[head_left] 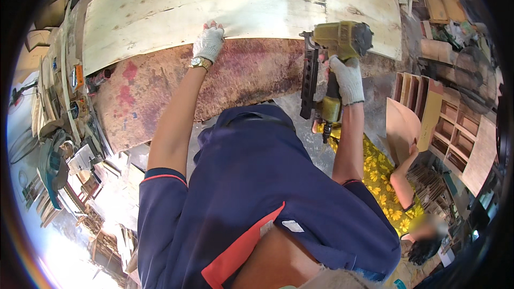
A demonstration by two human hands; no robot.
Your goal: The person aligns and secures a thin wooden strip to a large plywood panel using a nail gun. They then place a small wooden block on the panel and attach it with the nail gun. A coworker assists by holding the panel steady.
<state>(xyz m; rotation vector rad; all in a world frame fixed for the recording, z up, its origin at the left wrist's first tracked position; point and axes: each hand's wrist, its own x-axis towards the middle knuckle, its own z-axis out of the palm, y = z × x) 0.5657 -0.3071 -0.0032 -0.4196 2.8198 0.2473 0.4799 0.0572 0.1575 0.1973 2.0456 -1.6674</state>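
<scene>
My right hand (349, 81), in a white knit glove, is wrapped round the handle of a nail gun (342, 37) with an olive-yellow body and a long black magazine. The tool is over the right part of a pale plywood sheet (187, 27) and its near edge. My left hand (209, 43), gloved with bare fingertips and a watch at the wrist, lies on the sheet's near edge with its fingers stretched forward. Under the sheet is a worn workbench top (160, 91) with red and purple stains. The nail gun's nose tip is hard to make out.
At the right, a person in a yellow flowered garment (380, 182) holds a curved thin panel (402, 128). Wooden compartment frames (455, 134) stand beside them. A teal power saw (51, 166) and wood scraps lie at the left. An orange-labelled item (78, 76) sits by the bench's left edge.
</scene>
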